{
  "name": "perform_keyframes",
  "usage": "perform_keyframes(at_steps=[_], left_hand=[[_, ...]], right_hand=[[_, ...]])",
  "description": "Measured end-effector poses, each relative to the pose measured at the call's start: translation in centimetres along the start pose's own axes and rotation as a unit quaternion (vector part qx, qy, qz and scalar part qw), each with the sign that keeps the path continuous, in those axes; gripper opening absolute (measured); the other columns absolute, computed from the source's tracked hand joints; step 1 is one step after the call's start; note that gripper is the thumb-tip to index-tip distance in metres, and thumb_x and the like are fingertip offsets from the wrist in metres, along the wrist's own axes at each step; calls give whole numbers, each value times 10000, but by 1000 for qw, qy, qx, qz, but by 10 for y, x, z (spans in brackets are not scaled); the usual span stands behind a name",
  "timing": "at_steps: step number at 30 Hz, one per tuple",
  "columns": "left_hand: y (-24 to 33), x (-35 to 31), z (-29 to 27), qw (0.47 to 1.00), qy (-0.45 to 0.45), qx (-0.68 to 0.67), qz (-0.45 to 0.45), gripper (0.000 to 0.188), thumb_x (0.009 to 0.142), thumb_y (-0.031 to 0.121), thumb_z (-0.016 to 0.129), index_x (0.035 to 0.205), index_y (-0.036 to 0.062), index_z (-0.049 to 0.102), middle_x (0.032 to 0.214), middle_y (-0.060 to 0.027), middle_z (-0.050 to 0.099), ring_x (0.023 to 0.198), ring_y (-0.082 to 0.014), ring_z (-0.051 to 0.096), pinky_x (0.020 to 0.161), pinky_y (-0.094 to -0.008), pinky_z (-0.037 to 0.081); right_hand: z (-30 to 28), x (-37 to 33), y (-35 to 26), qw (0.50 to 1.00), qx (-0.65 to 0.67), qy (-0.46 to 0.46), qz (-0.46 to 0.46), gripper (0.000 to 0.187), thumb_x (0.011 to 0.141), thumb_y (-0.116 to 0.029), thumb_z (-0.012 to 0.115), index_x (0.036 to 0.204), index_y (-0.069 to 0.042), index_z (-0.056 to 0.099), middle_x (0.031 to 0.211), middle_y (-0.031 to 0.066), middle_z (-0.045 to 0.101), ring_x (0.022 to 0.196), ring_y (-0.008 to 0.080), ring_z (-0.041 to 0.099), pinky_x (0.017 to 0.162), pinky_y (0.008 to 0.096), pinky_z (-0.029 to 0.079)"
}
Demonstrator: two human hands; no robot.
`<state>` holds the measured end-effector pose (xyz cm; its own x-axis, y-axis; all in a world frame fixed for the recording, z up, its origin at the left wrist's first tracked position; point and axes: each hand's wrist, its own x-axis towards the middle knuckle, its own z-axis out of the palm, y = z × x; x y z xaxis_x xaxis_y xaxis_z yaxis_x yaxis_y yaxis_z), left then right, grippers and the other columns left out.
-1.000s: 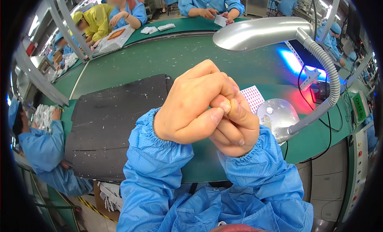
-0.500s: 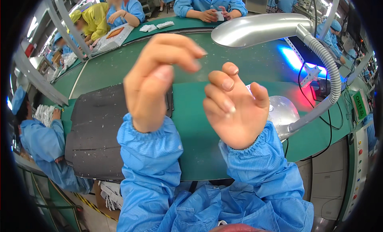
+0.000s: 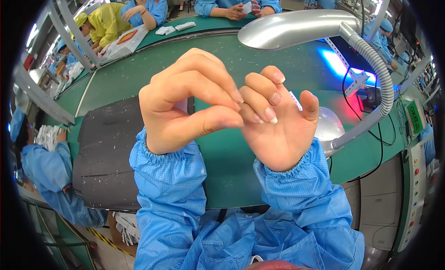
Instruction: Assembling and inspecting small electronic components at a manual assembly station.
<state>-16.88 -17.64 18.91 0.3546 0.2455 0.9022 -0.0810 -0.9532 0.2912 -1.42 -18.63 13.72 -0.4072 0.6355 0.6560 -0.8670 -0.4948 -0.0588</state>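
Note:
Both my hands are raised in front of me over the green mat. My left hand point(image 3: 185, 103) has its thumb and fingertips drawn together in a pinch; anything between them is too small or hidden to make out. Its fingertips meet or overlap the curled fingers of my right hand point(image 3: 282, 126). That hand shows its palm, with the fingers half bent and the thumb standing apart. Nothing shows in the palm. A small white strip with dark marks point(image 3: 295, 101) appears between the right fingers and thumb; I cannot tell if it is held or lies behind.
A silver gooseneck lamp point(image 3: 296, 31) arches over the right side. A black mat point(image 3: 109, 154) lies at left on the green mat point(image 3: 227, 177). Blue light shines from a fixture point(image 3: 345, 68) at the back right. Co-workers sit across and at left; one across holds a white piece point(image 3: 247, 8).
My left hand has turned and lowered, and its loosely bent fingers have closed to a pinch against my right fingers. The right hand shifts slightly. The view has moved a little.

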Motion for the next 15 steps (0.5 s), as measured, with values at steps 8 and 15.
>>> perform_keyframes(at_steps=[8, 15], left_hand=[[-1, -1, 14, 999, 26, 2, -39, 295, 641, 240, 723, 693, 37, 515, 773, -96, 548, 697, -194, 473, 644, -310, 380], [15, -1, 20, 973, -103, 115, -174, 210, 654, 110, 668, 783, 8, 536, 672, -90, 537, 626, -165, 538, 534, -273, 412]], right_hand=[[10, -1, 2, 1000, -10, 27, -13, 276, 756, -239, 573, 934, -86, 430, 780, 49, 399, 691, 186, 408, 662, 299, 322], [15, -2, -9, 960, -242, -6, -142, 288, 727, -69, 511, 962, -146, 364, 788, 50, 365, 727, 202, 435, 633, 312, 369]])
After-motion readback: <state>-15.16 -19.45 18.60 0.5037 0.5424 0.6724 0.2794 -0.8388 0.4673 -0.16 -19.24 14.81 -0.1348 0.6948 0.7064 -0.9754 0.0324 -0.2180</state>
